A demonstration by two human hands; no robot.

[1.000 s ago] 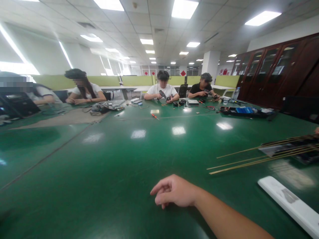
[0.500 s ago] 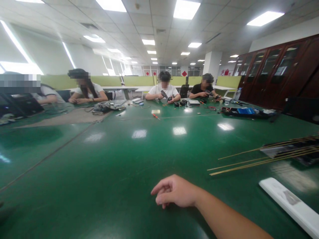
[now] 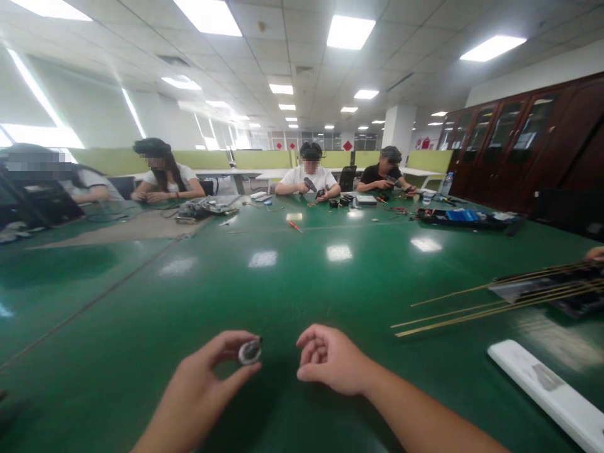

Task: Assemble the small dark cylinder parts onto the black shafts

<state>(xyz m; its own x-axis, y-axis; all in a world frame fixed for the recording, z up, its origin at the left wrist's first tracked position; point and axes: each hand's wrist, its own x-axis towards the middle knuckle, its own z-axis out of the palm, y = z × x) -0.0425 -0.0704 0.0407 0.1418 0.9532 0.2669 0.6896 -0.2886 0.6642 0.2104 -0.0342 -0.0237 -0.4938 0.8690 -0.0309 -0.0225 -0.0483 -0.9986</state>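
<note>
Between the thumb and fingers of my left hand [image 3: 201,384] is a small round object [image 3: 250,353], with a pale rim and a dark grey middle. It is too small and blurred to name. My right hand [image 3: 334,362] hovers just to the right of it, over the green table [image 3: 264,292]. Its fingers are loosely curled and the thumb stands apart from them. Nothing shows in its grasp.
At the right lie a long white case [image 3: 547,387] and several thin brass-coloured rods [image 3: 453,318]. Across the table are an orange screwdriver [image 3: 295,226], a black tray of parts [image 3: 465,217] and co-workers [image 3: 309,176] handling things.
My left hand has come into view from the lower left with the small round object. My right hand has stayed nearly in place, its fingers curled a little more.
</note>
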